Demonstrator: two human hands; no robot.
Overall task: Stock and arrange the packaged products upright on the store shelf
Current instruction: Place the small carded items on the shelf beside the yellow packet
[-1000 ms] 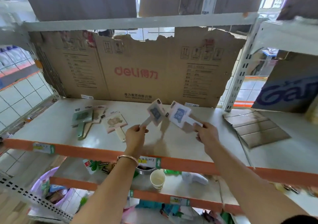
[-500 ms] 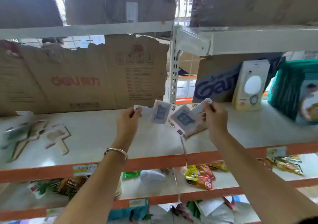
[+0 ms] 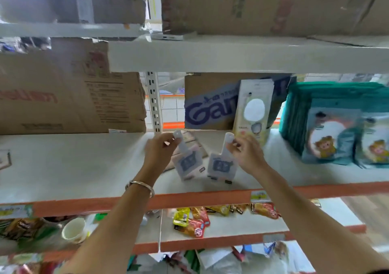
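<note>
The shelf [image 3: 84, 168] is passing under both wrists with its orange front edge. Just past that edge, two white carded packages with blue-grey prints and narrow hanging tabs are dangling side by side, slightly apart. The left package [image 3: 186, 164] is hanging below the left hand [image 3: 160, 149], whose thumb and fingers are pinching its tab. The right package [image 3: 220, 165] is hanging below the right hand [image 3: 246, 153], which is pinching its tab likewise. Whether their bottoms are touching the shelf is unclear. Just beyond the right hand, a cream pack [image 3: 252, 113] is leaning against a cardboard box [image 3: 208, 105].

Backdrop and lower-tier clutter
A cardboard panel [image 3: 69, 96] with red print stands at left and a blue-lettered carton [image 3: 207, 110] behind centre; lower down sit a paper cup [image 3: 73, 229] and bright snack sachets [image 3: 193, 224].
</note>
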